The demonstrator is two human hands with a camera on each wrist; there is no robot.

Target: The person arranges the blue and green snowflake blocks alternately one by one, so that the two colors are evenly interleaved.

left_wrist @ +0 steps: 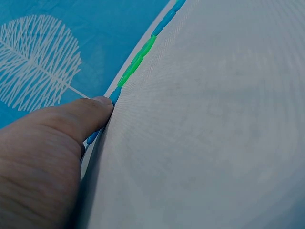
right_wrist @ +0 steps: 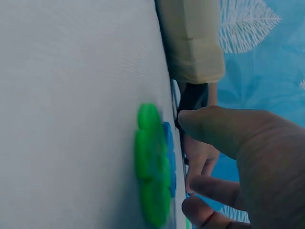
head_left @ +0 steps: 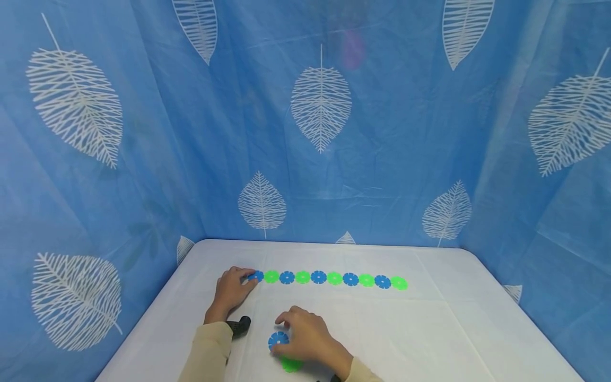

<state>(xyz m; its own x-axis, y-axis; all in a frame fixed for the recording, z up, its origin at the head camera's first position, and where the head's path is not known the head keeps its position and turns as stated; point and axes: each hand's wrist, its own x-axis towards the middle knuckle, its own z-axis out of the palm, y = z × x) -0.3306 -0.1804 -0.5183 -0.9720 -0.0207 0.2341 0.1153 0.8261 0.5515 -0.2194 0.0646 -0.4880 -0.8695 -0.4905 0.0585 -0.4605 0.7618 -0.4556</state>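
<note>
At the left end of a row lies a flower-shaped blue disc [head_left: 256, 276], notched round its rim. My left hand [head_left: 231, 291] holds it between thumb and fingers against the table; in the left wrist view the thumb [left_wrist: 97, 107] touches its edge. Nearer the front, another blue disc [head_left: 277, 339] and a green disc [head_left: 291, 365] lie side by side, the green one partly hidden by my right hand [head_left: 305, 333]. That hand hovers over them, thumb and fingers apart. In the right wrist view, a gap separates the thumb [right_wrist: 209, 124] from the green disc [right_wrist: 151, 167].
Several alternating green and blue discs [head_left: 319, 277] run rightward in a line across the back of the white table [head_left: 406, 339]. Blue curtain [head_left: 382, 159] with white leaf prints encloses the back and sides. A black strap [head_left: 240, 326] sits at the left wrist.
</note>
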